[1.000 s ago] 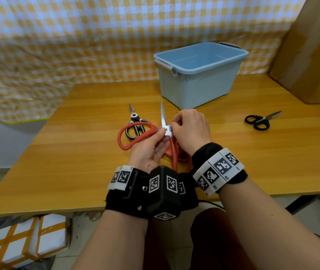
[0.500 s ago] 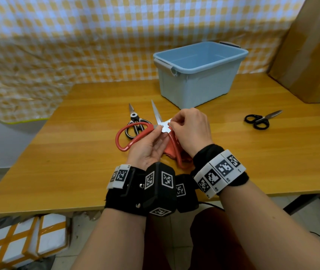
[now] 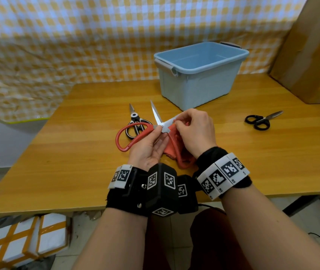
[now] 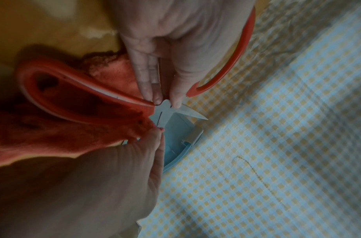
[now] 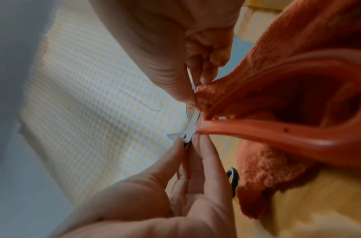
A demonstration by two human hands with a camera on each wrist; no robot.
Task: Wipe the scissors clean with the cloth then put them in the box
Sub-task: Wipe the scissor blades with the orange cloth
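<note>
Red-handled scissors (image 3: 133, 136) are held above the table with blades spread wide. My left hand (image 3: 151, 145) pinches them at the pivot (image 4: 164, 106) between thumb and fingertips. My right hand (image 3: 196, 131) pinches the orange cloth (image 3: 171, 151) against the right-hand blade (image 3: 169, 121); in the right wrist view the cloth (image 5: 277, 83) bunches round that blade. The other blade (image 3: 155, 113) points up and away. The light blue box (image 3: 200, 75) stands open just beyond the hands.
Black-and-white scissors (image 3: 135, 123) lie on the table behind the red handle. Small black scissors (image 3: 261, 120) lie at the right. A cardboard sheet (image 3: 310, 51) leans at the far right. A checked cloth hangs behind the wooden table (image 3: 77, 162).
The scissor blades have spread wider, the free blade tilting left. My right hand with the cloth has moved out along the right-hand blade.
</note>
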